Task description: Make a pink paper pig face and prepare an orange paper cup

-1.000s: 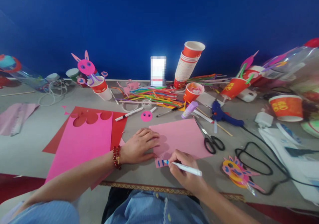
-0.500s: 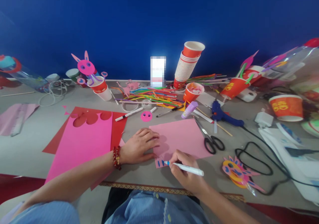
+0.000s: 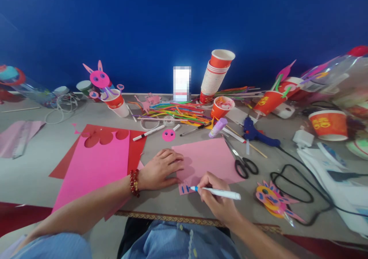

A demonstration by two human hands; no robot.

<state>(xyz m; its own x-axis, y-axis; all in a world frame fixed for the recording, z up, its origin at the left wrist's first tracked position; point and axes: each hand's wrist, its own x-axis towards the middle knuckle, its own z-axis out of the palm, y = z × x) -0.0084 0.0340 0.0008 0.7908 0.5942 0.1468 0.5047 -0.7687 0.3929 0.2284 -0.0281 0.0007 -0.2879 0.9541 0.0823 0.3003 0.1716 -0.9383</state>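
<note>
My right hand (image 3: pixel 215 197) grips a white marker (image 3: pixel 225 193) with a blue tip, its tip end pointing left. That tip sits at a small pink paper strip (image 3: pixel 184 192) near the table's front edge, which bears blue oval marks inside drawn outlines. My left hand (image 3: pixel 161 169) lies flat, fingers stretched out, over the left edge of a light pink sheet (image 3: pixel 211 159). Whether the strip is joined to the sheet I cannot tell. Black-handled scissors (image 3: pixel 243 165) rest on the sheet's right side. A pink paper face (image 3: pixel 168 135) lies beyond my left hand.
Bright pink paper (image 3: pixel 100 167) overlaps a red sheet (image 3: pixel 136 144) at left. Farther back are coloured pipe cleaners (image 3: pixel 178 111) and a tall stack of paper cups (image 3: pixel 215 76). To the right lie a blue glue gun (image 3: pixel 258 134), its black cord and a pink-yellow paper figure (image 3: pixel 271 201).
The marker has tilted flatter and its rear end has swung a little to the right, along with my right hand. My left hand stays in place.
</note>
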